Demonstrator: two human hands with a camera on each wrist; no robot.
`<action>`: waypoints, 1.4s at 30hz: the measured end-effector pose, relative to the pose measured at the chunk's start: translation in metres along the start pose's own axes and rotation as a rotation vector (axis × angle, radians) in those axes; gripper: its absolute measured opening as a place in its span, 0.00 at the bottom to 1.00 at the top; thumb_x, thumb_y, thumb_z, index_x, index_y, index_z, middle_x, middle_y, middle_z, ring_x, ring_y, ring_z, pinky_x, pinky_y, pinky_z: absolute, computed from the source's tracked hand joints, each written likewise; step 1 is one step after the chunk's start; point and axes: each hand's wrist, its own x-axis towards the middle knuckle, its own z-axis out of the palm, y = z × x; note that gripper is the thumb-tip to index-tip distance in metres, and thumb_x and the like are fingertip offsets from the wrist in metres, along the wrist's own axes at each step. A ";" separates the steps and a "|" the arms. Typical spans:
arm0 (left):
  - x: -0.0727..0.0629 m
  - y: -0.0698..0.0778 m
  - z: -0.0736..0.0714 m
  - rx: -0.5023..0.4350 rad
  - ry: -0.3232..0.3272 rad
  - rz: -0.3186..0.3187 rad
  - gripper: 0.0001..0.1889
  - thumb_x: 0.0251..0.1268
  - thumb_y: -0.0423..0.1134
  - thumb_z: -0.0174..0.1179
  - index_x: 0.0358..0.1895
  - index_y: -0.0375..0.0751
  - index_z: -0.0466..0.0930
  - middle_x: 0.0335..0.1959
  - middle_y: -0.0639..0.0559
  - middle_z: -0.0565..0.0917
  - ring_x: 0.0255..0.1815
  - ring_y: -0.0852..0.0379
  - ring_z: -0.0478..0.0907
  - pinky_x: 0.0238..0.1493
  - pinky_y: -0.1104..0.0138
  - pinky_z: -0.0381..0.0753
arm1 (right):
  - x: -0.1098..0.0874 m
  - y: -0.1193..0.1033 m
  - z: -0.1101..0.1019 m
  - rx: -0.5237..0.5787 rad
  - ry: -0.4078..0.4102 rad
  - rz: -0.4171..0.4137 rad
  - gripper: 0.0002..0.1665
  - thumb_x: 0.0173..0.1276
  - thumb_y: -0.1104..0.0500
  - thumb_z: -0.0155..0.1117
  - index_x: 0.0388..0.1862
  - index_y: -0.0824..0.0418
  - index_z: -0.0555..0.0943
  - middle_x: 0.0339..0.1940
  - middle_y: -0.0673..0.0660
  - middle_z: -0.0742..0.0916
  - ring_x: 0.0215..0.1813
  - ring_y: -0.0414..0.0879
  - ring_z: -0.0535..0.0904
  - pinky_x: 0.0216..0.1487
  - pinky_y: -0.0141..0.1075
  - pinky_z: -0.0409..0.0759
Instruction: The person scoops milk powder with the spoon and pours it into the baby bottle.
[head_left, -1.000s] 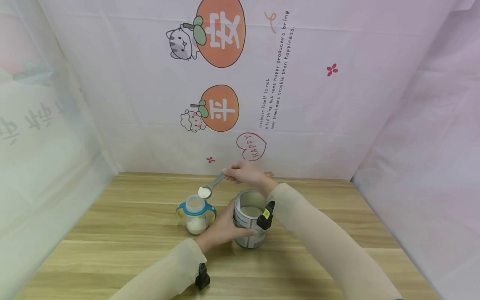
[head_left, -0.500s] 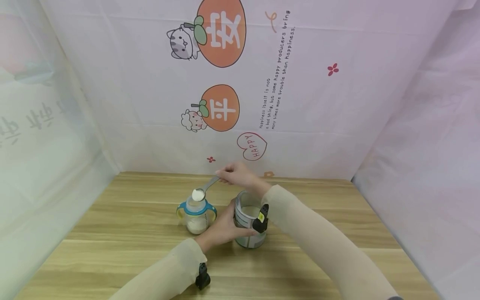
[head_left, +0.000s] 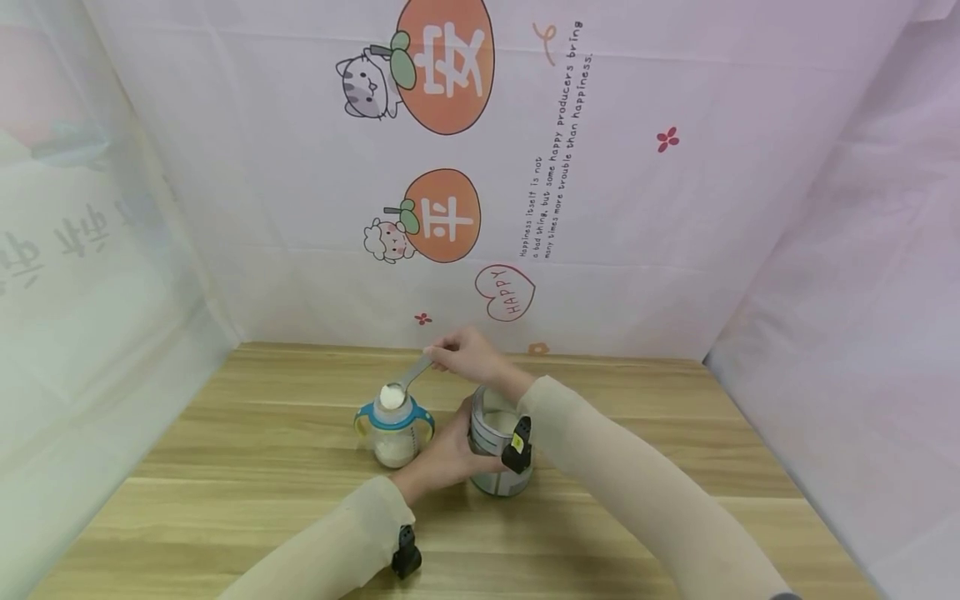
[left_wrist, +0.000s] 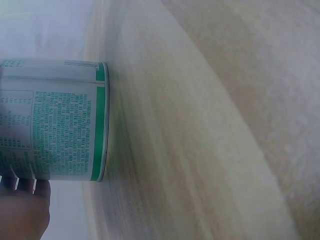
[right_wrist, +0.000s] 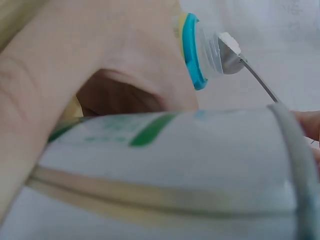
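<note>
Left hand wraps the can — fingers along its left side, thumb across its near face — while the right hand pinches the handle of a grey spoon. White powder heaps in the spoon's bowl, held at the mouth of the bottle; whether bowl and rim touch cannot be told. Upright to the left of the can, the bottle has a blue two-handled collar; the left hand occupies the gap between the two vessels. The can also stands upright, its open rim facing up, and the right sleeve passes over its right edge. Wood-grain tabletop extends broadly to either side — ample lateral room — whereas its far edge meets the printed back sheet a short way behind the bottle.
</note>
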 end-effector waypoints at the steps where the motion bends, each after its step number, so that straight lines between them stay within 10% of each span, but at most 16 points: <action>1: -0.001 0.001 0.000 -0.003 -0.001 -0.002 0.55 0.56 0.48 0.75 0.80 0.51 0.44 0.69 0.48 0.69 0.67 0.49 0.70 0.66 0.53 0.68 | 0.000 -0.001 0.001 -0.010 0.003 -0.005 0.14 0.75 0.56 0.62 0.42 0.67 0.87 0.33 0.56 0.88 0.43 0.55 0.85 0.41 0.33 0.80; 9: -0.009 0.028 -0.004 -0.014 -0.020 0.000 0.53 0.57 0.42 0.73 0.78 0.37 0.45 0.67 0.34 0.69 0.66 0.40 0.70 0.66 0.50 0.68 | -0.003 -0.006 0.007 -0.062 -0.003 -0.070 0.13 0.76 0.56 0.62 0.39 0.64 0.87 0.35 0.59 0.88 0.37 0.45 0.83 0.37 0.32 0.79; 18: -0.001 -0.001 0.000 0.059 0.008 0.001 0.56 0.57 0.44 0.73 0.80 0.55 0.40 0.69 0.52 0.67 0.67 0.53 0.68 0.66 0.54 0.68 | -0.008 -0.009 0.015 -0.227 0.012 -0.241 0.09 0.73 0.57 0.65 0.35 0.59 0.87 0.26 0.48 0.85 0.26 0.38 0.73 0.28 0.29 0.70; 42: -0.005 -0.004 0.000 -0.009 -0.020 -0.004 0.41 0.61 0.48 0.71 0.75 0.60 0.57 0.72 0.62 0.63 0.73 0.57 0.59 0.70 0.49 0.60 | -0.022 -0.025 0.029 -0.513 -0.042 -0.741 0.03 0.71 0.63 0.67 0.36 0.61 0.85 0.32 0.48 0.85 0.34 0.36 0.77 0.37 0.22 0.75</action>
